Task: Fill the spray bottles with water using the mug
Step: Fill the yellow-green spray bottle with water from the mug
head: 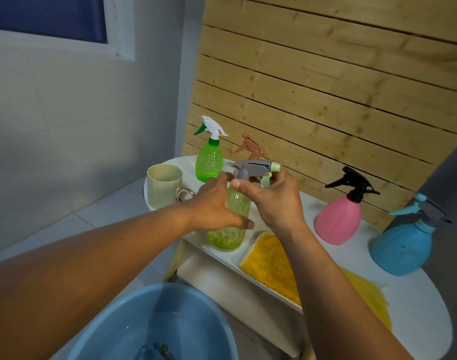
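At the near left sits a blue basin [154, 326], handy for dipping. On the white worktop [417, 307], the cream mug [165, 187] waits at the left end, unused. Beside it the left hand [217, 206] wraps the pale green bottle [230, 229], fingers curled round its body to steady it, while the right hand [274, 201] pinches the grey sprayer head [253, 168], likely to twist it. Pink bottle [337, 220] and blue bottle [404, 245] stand capped at the right.
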Demonstrator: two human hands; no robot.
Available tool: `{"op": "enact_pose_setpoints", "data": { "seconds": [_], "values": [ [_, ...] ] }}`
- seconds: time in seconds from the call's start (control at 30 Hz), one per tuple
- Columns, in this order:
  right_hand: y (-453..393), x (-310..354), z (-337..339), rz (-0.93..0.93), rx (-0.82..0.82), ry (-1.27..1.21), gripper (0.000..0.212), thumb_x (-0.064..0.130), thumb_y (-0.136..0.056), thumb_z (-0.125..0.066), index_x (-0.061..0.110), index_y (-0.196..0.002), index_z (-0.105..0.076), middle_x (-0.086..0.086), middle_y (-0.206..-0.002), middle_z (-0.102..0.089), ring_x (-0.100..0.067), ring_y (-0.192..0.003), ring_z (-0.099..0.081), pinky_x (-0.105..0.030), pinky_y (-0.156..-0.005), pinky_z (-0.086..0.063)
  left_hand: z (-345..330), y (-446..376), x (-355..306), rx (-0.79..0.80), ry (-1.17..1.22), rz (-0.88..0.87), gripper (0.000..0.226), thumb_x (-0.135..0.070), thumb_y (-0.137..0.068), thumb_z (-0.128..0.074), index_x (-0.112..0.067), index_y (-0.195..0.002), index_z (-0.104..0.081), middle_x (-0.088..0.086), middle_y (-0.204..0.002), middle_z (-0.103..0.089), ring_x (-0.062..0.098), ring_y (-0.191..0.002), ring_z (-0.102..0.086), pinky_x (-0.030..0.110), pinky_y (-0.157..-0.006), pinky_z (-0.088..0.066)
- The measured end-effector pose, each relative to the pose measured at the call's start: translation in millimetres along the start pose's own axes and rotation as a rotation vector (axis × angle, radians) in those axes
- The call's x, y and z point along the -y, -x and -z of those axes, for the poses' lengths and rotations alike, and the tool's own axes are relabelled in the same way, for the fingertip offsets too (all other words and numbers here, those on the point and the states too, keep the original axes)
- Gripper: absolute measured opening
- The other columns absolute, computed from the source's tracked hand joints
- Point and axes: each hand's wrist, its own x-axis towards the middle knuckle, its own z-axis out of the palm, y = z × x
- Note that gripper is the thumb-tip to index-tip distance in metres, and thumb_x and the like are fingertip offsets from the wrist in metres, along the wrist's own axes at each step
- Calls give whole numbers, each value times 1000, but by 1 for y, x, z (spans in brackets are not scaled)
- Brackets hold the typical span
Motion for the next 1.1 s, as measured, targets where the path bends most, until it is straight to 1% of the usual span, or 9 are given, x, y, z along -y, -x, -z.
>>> {"op": "enact_pose_setpoints", "data": {
  "seconds": [0.07,0.13,0.27,0.47,0.6,0.77,0.9,1.0,1.1],
  "values": [
    [1,2,1,8,2,14,46,35,-66,-94,30,-104,-69,14,-96,-76,-7,-90,-72,-43,-85,-60,7,1,0,141,97,-44,91,-20,-81,-88,-34,-150,-31,-11,-134,-50,7,-118,-55,14,-85,-50],
    [1,3,1,10,-3,28,45,35,-66,-94,32,-102,-67,16,-96,-75,-6,-89,-71,-42,-85,-60,13,-1,3,179,136,-72,80,-5,-82,-85,-35,-143,-44,-17,-118,-61,1,-105,-63,10,-76,-51],
    [3,3,-2,14,-34,67,51,44,-64,-92,34,-107,-65,15,-100,-74,-8,-97,-70,-45,-86,-59,13,-9,5,68,52,-72,86,-26,-65,-100,-26,-139,-55,-9,-128,-65,15,-121,-61,30,-96,-52],
    [4,3,-9,27,-66,61,72,40,-64,-93,36,-125,-55,19,-113,-69,-4,-110,-64,-40,-92,-57,5,-8,2,-77,-44,-54,107,-54,-52,-101,-29,-141,-47,-13,-133,-61,14,-121,-60,40,-99,-54],
    [4,1,-5,21,-4,3,84,31,-69,-93,35,-141,-49,20,-124,-65,4,-117,-59,-19,-97,-51,4,-3,6,-43,13,-16,108,-51,-61,-98,-30,-147,-38,-9,-136,-58,16,-124,-57,40,-102,-53],
    [7,-4,-4,-52,-141,217,91,73,-53,-84,39,-129,-49,15,-125,-57,-10,-119,-52,-46,-101,-48,12,1,16,115,108,-23,80,-15,-77,-89,-33,-143,-48,-10,-116,-68,12,-110,-67,27,-89,-56],
    [11,4,-2,-116,-285,405,84,80,-50,-80,39,-112,-42,12,-117,-52,-16,-114,-53,-49,-97,-47,1,-1,13,-71,10,5,97,-38,-66,-98,-27,-145,-44,-6,-123,-62,17,-111,-62,32,-86,-51],
    [15,6,-1,-163,-260,365,65,73,-63,-79,30,-101,-49,12,-97,-57,-18,-97,-60,-44,-86,-51,-14,-4,10,-212,-28,36,104,-54,-58,-98,-26,-141,-42,1,-129,-53,23,-113,-59,39,-90,-51],
    [19,5,-4,-122,-203,340,49,65,-73,-77,29,-101,-60,12,-99,-63,-13,-93,-62,-35,-76,-51,-23,-9,8,-201,-85,43,104,-57,-61,-95,-27,-146,-43,5,-135,-50,27,-126,-52,41,-98,-49]
  ]
}}
